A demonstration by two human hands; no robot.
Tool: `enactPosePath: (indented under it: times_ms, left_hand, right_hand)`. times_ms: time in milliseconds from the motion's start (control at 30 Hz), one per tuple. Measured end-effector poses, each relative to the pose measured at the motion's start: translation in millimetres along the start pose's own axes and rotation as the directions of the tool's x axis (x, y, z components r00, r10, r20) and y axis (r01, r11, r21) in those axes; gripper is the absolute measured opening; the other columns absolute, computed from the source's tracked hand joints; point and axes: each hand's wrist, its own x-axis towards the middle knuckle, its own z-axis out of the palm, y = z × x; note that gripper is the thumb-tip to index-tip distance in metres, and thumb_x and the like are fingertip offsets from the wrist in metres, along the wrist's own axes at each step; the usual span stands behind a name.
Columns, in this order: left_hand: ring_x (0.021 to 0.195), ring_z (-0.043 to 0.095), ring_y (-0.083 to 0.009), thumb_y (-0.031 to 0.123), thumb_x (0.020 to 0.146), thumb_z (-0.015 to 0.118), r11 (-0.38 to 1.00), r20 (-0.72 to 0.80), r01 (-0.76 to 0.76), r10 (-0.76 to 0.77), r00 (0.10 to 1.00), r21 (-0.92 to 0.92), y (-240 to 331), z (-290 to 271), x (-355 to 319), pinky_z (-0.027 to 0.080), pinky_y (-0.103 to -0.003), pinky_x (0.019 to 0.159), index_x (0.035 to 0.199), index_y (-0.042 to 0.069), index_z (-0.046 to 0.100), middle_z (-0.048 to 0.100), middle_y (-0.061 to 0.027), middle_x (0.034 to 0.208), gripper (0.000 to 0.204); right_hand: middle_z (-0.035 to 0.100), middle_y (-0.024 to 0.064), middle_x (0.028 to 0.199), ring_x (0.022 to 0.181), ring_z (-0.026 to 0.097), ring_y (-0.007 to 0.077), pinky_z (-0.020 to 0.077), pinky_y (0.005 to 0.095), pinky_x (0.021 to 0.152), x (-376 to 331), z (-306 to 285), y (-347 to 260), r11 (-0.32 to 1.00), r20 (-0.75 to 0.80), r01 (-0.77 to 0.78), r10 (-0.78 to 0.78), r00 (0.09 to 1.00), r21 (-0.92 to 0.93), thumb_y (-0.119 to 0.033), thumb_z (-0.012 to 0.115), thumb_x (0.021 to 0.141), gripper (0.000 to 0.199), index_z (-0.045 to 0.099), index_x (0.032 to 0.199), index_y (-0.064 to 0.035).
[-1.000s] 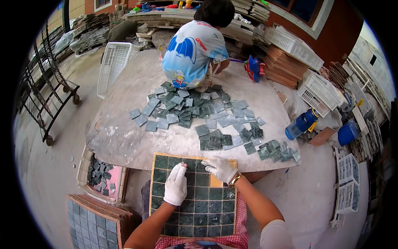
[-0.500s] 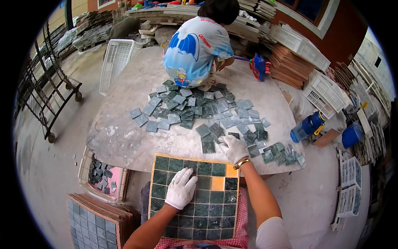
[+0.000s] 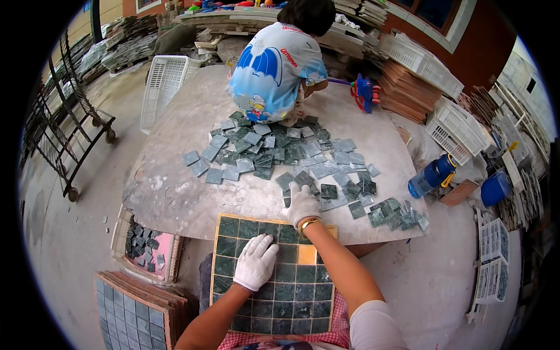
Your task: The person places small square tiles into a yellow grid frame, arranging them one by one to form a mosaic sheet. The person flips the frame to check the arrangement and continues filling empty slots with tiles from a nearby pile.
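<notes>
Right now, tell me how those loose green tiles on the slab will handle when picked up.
The loose green tiles look flat, square and rigid, so probably stiff and unlikely to roll. They lie overlapped in a pile, so pushing one would likely shift its neighbours. The right hand rests on them; thin edges may chip if dropped.

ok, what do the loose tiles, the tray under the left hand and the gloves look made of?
Tiles: likely stone or glazed ceramic; mottled grey-green faces with a dull sheen, flat squares. Tray: probably wood or board; tan-orange rim and one bare orange cell show between the set tiles. Gloves on left hand and right hand: white knit cotton, by the soft matte folds.
</notes>
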Motion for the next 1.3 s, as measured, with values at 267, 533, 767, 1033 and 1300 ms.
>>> enactPosePath:
  times_ms: [267,533,767,1033,1300]
  left_hand:
    - [0.111,0.052,-0.0324,0.008,0.077,0.063,0.999,-0.01,-0.001,0.001,1.0,-0.043,0,-2,-3,0.041,-0.042,0.097,0.101,0.006,0.06,0.057,-0.0135,0.114,0.025]
    - [0.112,0.051,-0.0329,0.009,0.076,0.063,1.0,0.002,-0.007,0.007,1.0,-0.019,-2,0,-7,0.04,-0.044,0.098,0.102,0.005,0.059,0.056,-0.0137,0.115,0.027]
    - [0.12,0.049,-0.0307,0.025,0.079,0.066,0.979,0.203,-0.154,0.178,0.963,-0.131,25,0,-6,0.033,-0.047,0.105,0.119,0.005,0.057,0.054,-0.0142,0.126,0.045]
    - [0.12,0.05,-0.0259,0.027,0.082,0.063,0.98,0.266,-0.178,0.196,0.944,-0.092,28,10,-4,0.032,-0.046,0.105,0.119,0.008,0.059,0.057,-0.0094,0.126,0.042]
    - [0.12,0.05,-0.0257,0.026,0.081,0.064,0.981,0.258,-0.166,0.188,0.948,-0.104,30,8,0,0.033,-0.045,0.105,0.117,0.008,0.061,0.057,-0.0094,0.125,0.04]
  right_hand:
    - [0.05,0.0099,0.118,0.108,0.053,0.0285,0.0466,0.0377,0.09,-79,5,77,0.783,-0.17,0.616,-0.597,0.784,0.092,-0.017,0.073,0.069,0.065,0.045,0.128,-0.0144]
    - [0.056,0.0054,0.109,0.101,0.056,0.0246,0.0488,0.0364,0.084,-110,27,96,0.851,-0.103,0.487,-0.476,0.873,0.195,-0.029,0.074,0.071,0.046,0.06,0.112,-0.0117]
    - [0.06,0.0093,0.103,0.099,0.057,0.0269,0.048,0.0372,0.082,-106,24,92,0.76,-0.08,0.562,-0.57,0.817,0.325,-0.023,0.066,0.079,0.029,0.063,0.102,-0.0056]
    - [0.058,0.0122,0.108,0.103,0.054,0.0312,0.0452,0.0397,0.088,-10,25,115,0.949,-0.266,0.255,-0.202,0.942,0.184,-0.033,0.066,0.08,0.039,0.06,0.105,-0.0036]
    - [0.058,0.0098,0.117,0.109,0.056,0.0293,0.0487,0.0404,0.087,31,12,58,0.998,-0.11,0.005,-0.013,0.994,-0.067,-0.044,0.07,0.075,0.056,0.056,0.118,-0.0093]
